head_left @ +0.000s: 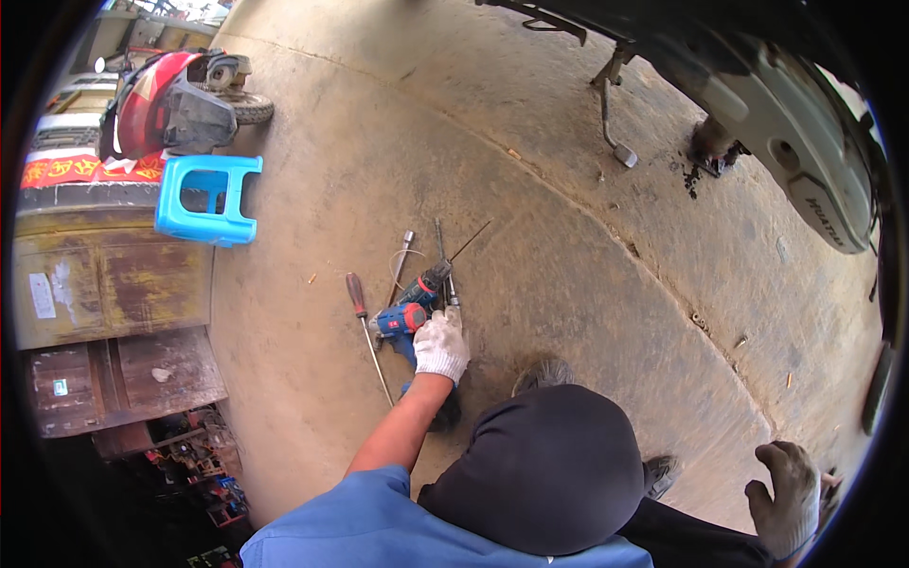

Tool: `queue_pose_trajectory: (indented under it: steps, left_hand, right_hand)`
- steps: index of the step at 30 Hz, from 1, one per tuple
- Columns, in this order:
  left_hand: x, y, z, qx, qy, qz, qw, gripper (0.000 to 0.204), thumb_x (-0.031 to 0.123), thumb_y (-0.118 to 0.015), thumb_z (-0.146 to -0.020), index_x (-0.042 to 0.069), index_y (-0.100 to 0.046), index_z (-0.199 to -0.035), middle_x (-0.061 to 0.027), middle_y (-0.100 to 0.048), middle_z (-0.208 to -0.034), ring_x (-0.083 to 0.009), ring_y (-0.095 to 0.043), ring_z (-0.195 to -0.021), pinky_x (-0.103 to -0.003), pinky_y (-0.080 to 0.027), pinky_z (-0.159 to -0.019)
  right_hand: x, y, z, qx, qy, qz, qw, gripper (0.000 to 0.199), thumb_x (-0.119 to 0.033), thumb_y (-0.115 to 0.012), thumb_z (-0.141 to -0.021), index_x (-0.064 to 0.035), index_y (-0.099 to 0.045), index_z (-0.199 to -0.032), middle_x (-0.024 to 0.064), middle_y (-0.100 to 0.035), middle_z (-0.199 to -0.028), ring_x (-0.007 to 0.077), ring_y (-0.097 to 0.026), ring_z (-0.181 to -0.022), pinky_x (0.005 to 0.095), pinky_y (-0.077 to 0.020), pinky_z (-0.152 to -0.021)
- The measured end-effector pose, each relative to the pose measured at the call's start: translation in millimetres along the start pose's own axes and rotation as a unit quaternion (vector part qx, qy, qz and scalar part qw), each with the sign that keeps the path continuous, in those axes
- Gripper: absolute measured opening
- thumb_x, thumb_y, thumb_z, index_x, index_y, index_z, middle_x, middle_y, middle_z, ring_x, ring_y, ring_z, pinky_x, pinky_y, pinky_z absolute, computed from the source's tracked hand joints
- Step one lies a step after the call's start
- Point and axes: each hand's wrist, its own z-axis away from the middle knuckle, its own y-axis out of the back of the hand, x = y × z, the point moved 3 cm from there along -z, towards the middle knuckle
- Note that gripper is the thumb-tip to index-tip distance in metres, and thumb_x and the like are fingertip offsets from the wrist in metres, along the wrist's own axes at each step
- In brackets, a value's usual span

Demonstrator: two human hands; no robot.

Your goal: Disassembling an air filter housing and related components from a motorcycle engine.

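My left hand (442,346), in a white knitted glove, reaches down among tools on the concrete floor. Its fingers are bent at the end of a silver socket tool (453,290); what they grip is partly hidden. Right beside it lies a blue and red cordless power tool (402,320), and just beyond is a dark drill (428,281) with a long thin bit. A red-handled screwdriver (357,295) and a long socket wrench (407,242) lie to the left. Far off at the lower right, my gloved right hand (786,497) is open with fingers apart, holding nothing visible.
A blue plastic stool (175,204) stands at the left by a worn wooden cabinet (114,275), with a red scooter (166,109) behind. A pale vehicle (805,142) stands at the right, its metal stand (611,114) reaching down. My shoe (544,373) is near the tools.
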Motion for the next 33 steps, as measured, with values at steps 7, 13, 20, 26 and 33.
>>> queue_pose_trajectory:
  steps: [7,13,20,26,33]
  left_hand:
    - [31.2,16.3,-14.4,0.015,-0.067,0.053,0.996,0.015,0.019,-0.07,-0.094,0.006,-0.072,-0.103,-0.0181,-0.072,-0.097,-0.0383,-0.074,-0.091,-0.051,-0.059,-0.081]
    - [138.0,205.3,-99.9,0.068,-0.325,0.194,0.923,0.028,0.027,-0.06,-0.108,0.001,-0.068,-0.099,-0.0251,-0.071,-0.096,-0.0464,-0.069,-0.094,-0.056,-0.056,-0.083]
    - [426.1,139.3,-259.6,-0.321,-0.258,0.178,0.894,0.037,0.033,-0.056,-0.109,0.001,-0.07,-0.122,-0.0119,-0.072,-0.095,-0.0223,-0.069,-0.074,-0.046,-0.06,-0.066]
    - [510.8,-13.9,-341.5,-0.091,-0.004,0.447,0.89,0.054,0.05,-0.06,-0.108,-0.001,-0.073,-0.119,-0.0175,-0.08,-0.093,-0.0291,-0.074,-0.067,-0.047,-0.058,-0.06]
    - [532.0,26.5,-307.8,-0.182,0.041,0.576,0.796,0.059,0.052,-0.06,-0.108,0.0,-0.069,-0.136,-0.0199,-0.082,-0.116,-0.0357,-0.081,-0.102,-0.046,-0.062,-0.084]
  right_hand:
    - [-55.0,0.6,-19.8,-0.006,-0.043,-0.012,0.999,0.05,-0.01,-0.08,-0.074,-0.0014,-0.07,-0.122,0.0248,-0.072,-0.122,0.046,-0.068,-0.113,0.0526,-0.0552,-0.098]
    - [-64.4,12.0,-58.4,-0.035,-0.016,-0.056,0.998,0.045,-0.021,-0.08,-0.086,-0.0056,-0.071,-0.127,0.0186,-0.074,-0.122,0.0409,-0.071,-0.113,0.0495,-0.0568,-0.099]
    - [-42.2,43.5,-16.8,0.049,-0.075,-0.044,0.995,0.049,-0.021,-0.083,-0.082,-0.0065,-0.073,-0.128,0.0201,-0.074,-0.124,0.0402,-0.072,-0.115,0.0483,-0.0582,-0.099]
    - [-8.3,44.8,-22.4,0.154,-0.123,-0.193,0.961,0.056,-0.016,-0.087,-0.083,-0.0023,-0.07,-0.134,0.0174,-0.077,-0.119,0.0298,-0.075,-0.106,0.0406,-0.0601,-0.098]
    - [125.4,29.9,-133.7,0.314,-0.223,-0.69,0.613,0.076,-0.051,-0.062,-0.112,0.0076,-0.047,-0.157,0.0214,-0.062,-0.146,0.0276,-0.067,-0.123,0.0436,-0.0613,-0.099]
